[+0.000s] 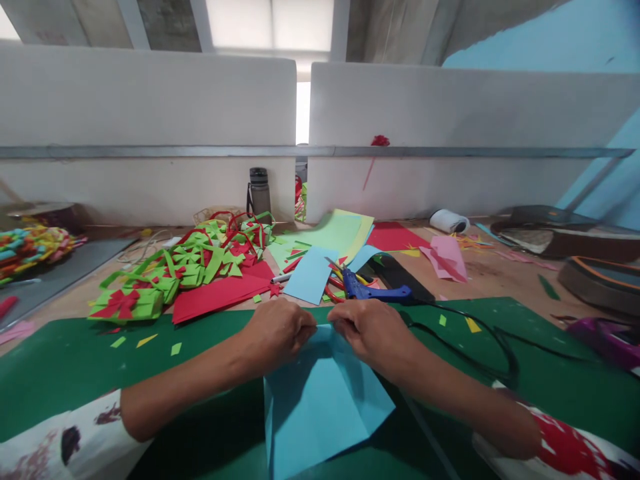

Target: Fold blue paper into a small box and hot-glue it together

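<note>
A light blue paper sheet [320, 407] lies partly folded on the green cutting mat [70, 367] in front of me. My left hand [277, 331] and my right hand [367, 331] meet at the sheet's far edge. Both have their fingers curled and pressed onto that edge, knuckles up. The fingertips are mostly hidden under the hands. A blue glue gun [375, 291] lies just beyond my right hand, with its black cord [480, 340] looping over the mat to the right.
Green and red paper baskets with bows [185, 267] pile at the left. Loose coloured sheets [340, 237], another blue sheet [310, 275], a pen and scissors lie beyond the mat. A dark bottle [259, 192] stands by the white partition. A tape roll [449, 221] sits at the right.
</note>
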A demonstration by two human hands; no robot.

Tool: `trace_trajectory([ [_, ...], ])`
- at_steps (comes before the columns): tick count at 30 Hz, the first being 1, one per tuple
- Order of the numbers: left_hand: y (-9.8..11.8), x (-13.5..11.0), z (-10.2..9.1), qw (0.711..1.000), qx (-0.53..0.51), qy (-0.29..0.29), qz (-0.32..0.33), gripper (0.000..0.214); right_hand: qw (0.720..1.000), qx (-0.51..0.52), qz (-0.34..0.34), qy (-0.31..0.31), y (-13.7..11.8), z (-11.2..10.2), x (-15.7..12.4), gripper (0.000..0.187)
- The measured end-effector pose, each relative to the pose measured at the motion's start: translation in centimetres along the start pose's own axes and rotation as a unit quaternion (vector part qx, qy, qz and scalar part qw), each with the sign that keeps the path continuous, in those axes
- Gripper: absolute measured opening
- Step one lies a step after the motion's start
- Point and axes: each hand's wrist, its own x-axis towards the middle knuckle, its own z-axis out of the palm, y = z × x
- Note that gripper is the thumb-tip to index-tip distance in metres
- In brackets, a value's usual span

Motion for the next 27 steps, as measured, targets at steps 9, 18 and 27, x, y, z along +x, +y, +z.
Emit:
trace_trajectory([
  [9, 0.0, -0.2, 0.2, 0.999, 0.028, 0.009, 0.016, 0.022, 0.999, 0.029, -0.034, -0.015, 0.0, -0.3, 0.6, 0.021],
  [18, 0.1, 0.1, 0.0, 0.999, 0.039, -0.006, 0.004, 0.021, 0.995, 0.010, -0.071, -0.068, -0.1, 0.1, 1.6, 0.018],
  [27, 0.2, 0.0, 0.1, 0.999, 0.039, -0.019, -0.006, 0.022, 0.987, -0.066, -0.135, -0.047, 0.1, 1.1, 1.6, 0.018],
])
